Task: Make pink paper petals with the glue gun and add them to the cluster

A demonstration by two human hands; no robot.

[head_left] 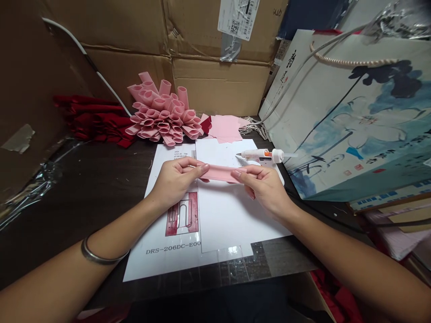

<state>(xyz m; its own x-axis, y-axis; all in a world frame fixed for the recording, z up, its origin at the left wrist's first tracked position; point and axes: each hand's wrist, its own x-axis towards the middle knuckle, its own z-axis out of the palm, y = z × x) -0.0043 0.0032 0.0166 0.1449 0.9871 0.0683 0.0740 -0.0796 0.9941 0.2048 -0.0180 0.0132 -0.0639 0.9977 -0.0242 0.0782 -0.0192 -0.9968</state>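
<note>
Pink paper piece [220, 172] is held level above the white sheets [222, 215] on the worktop [94, 188]. The left hand [173, 179] pinches one end and the right hand [266, 186] the other, fingers closed on it. It appears folded or rolled flat, not yet joined to anything. Behind it, a cluster of rolled pink tubes [164, 112] is already assembled. Flat pink sheets [225, 128] remain unrolled, so the work seems partway through. The glue gun [266, 155] lies just beside the right hand, untouched.
</note>
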